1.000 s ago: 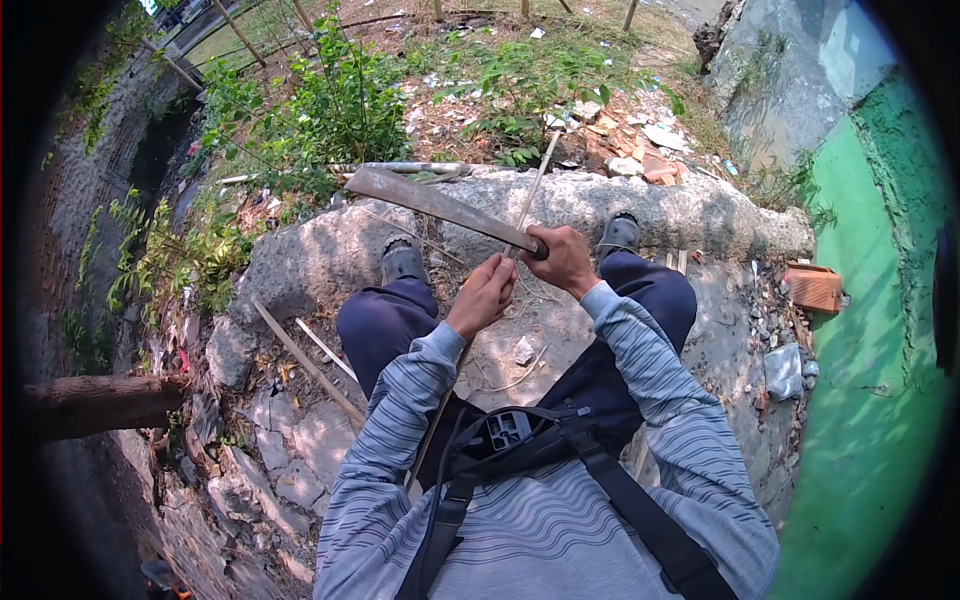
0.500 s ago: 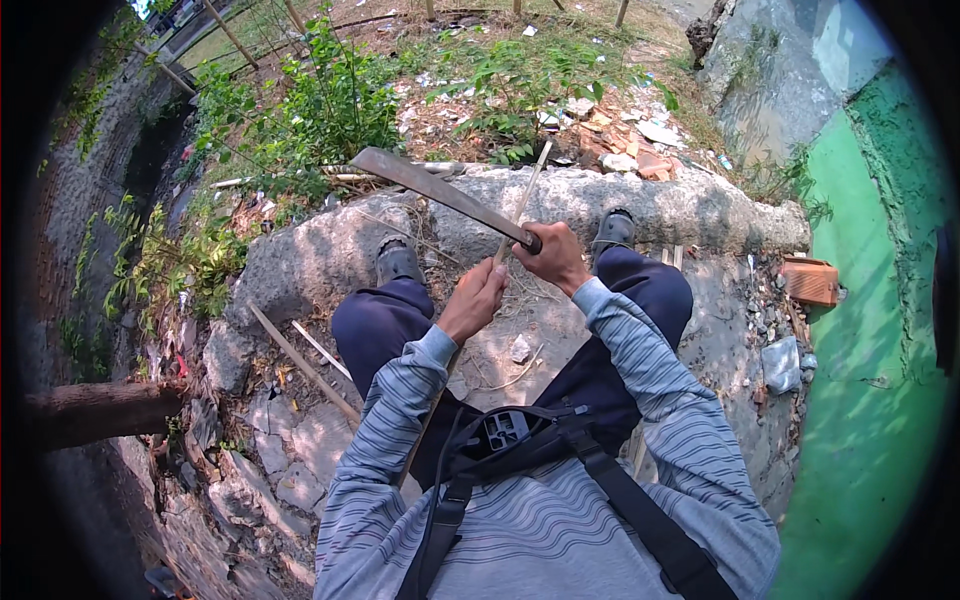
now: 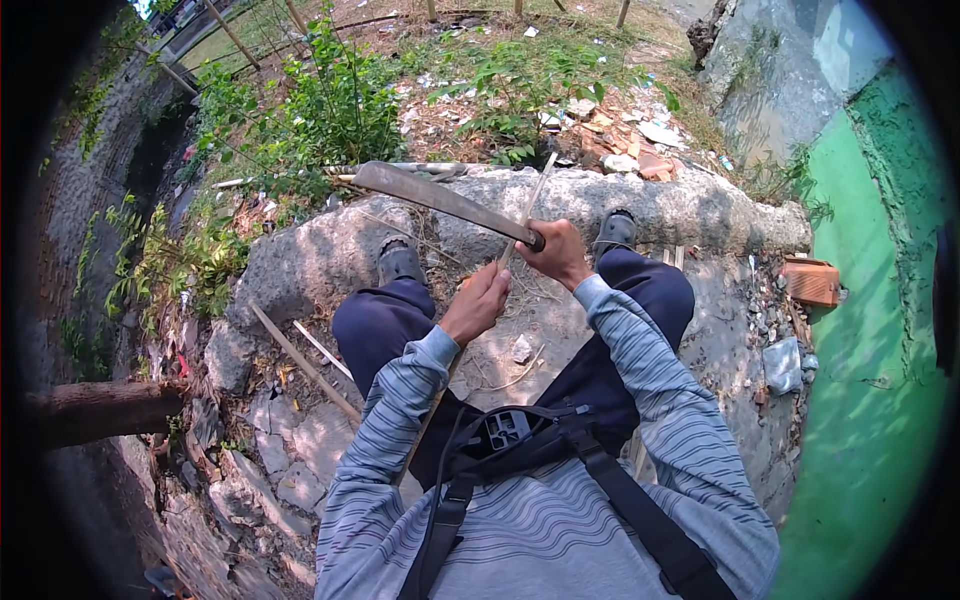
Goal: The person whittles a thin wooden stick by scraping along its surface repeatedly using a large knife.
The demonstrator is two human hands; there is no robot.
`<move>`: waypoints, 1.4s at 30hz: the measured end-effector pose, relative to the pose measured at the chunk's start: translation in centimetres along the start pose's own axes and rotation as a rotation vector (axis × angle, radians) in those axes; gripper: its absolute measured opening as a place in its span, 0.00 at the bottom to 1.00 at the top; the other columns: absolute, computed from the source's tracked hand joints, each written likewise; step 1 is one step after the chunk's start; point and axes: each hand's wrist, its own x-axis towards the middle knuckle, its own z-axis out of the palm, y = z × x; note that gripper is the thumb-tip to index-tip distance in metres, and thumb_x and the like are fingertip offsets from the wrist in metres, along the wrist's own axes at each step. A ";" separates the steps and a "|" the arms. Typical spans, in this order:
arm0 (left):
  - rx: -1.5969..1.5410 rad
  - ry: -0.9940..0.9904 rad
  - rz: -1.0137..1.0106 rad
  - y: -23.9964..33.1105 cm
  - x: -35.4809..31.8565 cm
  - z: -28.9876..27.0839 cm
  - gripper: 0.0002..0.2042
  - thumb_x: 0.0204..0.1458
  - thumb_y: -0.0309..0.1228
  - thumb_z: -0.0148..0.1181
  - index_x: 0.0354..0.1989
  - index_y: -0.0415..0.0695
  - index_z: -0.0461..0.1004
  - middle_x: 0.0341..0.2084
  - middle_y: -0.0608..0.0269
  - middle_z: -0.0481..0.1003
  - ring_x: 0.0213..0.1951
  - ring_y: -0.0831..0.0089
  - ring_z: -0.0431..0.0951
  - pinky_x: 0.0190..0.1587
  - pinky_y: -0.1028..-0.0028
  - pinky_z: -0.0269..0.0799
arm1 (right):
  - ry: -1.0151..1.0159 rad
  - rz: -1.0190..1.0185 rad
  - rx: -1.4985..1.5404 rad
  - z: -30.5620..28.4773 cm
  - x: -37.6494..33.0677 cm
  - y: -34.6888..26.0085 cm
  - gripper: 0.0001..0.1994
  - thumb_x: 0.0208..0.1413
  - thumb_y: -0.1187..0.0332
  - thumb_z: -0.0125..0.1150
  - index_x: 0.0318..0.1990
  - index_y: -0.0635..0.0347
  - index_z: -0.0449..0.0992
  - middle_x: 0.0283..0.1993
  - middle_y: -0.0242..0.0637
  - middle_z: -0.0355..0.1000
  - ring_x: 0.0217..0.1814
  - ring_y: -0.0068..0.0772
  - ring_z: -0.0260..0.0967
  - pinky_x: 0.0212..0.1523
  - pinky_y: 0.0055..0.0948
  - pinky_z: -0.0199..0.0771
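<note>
My right hand point(image 3: 556, 252) is closed round the dark handle of a machete point(image 3: 440, 197). Its long, worn metal blade points to the far left and crosses over a thin wooden stick point(image 3: 538, 192). My left hand point(image 3: 478, 302) grips that pale stick just below the blade, close to my right hand. The stick slants from beside my left forearm up past the blade to a pale far end near the concrete ledge. Whether the blade's edge touches the stick is hard to make out.
A rough concrete ledge point(image 3: 470, 215) runs in front of my feet. Sticks point(image 3: 305, 362) lie on the left, and a log point(image 3: 105, 410) juts in there. To the right are an orange brick point(image 3: 811, 281), a clear plastic bag point(image 3: 781, 365) and a green wall point(image 3: 850, 430). Leafy plants point(image 3: 345, 100) grow beyond the ledge.
The machete's tip has dropped slightly nearer and to the right. The stick's far end has shifted a little right and nearer. Both hands keep their grips.
</note>
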 end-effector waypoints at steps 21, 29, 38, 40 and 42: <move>-0.439 -0.177 -0.112 2.5 -2.4 -0.4 0.13 0.76 0.40 0.45 0.37 0.48 0.64 0.16 0.78 0.55 0.13 0.84 0.50 0.15 0.77 0.46 | 0.104 0.127 0.090 -0.2 2.1 2.2 0.14 0.49 0.55 0.70 0.33 0.56 0.83 0.23 0.43 0.77 0.28 0.50 0.79 0.33 0.44 0.78; -0.393 -0.188 -0.097 1.6 -4.3 -0.5 0.13 0.75 0.39 0.44 0.37 0.47 0.63 0.16 0.77 0.55 0.14 0.83 0.52 0.16 0.77 0.47 | 0.129 0.271 0.095 -1.5 3.3 3.3 0.15 0.48 0.56 0.68 0.30 0.61 0.82 0.21 0.45 0.75 0.25 0.47 0.78 0.31 0.43 0.75; -0.388 -0.157 -0.092 1.8 -5.1 -0.9 0.12 0.76 0.38 0.43 0.38 0.48 0.63 0.16 0.77 0.55 0.14 0.83 0.52 0.16 0.77 0.47 | 0.123 0.001 0.041 -0.7 2.5 2.5 0.13 0.49 0.56 0.69 0.32 0.55 0.83 0.25 0.44 0.78 0.29 0.51 0.79 0.34 0.45 0.79; -0.402 -0.169 -0.105 0.6 -6.2 -1.3 0.12 0.76 0.38 0.43 0.37 0.48 0.63 0.16 0.77 0.55 0.14 0.84 0.52 0.15 0.77 0.47 | 0.136 0.209 0.042 -1.0 3.1 2.8 0.14 0.50 0.54 0.67 0.32 0.56 0.83 0.26 0.44 0.79 0.30 0.53 0.80 0.36 0.47 0.78; -0.416 -0.189 -0.115 0.3 -6.5 -1.4 0.12 0.76 0.37 0.42 0.37 0.49 0.63 0.16 0.77 0.55 0.13 0.84 0.51 0.14 0.76 0.46 | 0.123 0.424 0.067 -1.2 3.7 4.6 0.17 0.51 0.53 0.66 0.32 0.60 0.84 0.25 0.49 0.78 0.30 0.58 0.78 0.38 0.47 0.78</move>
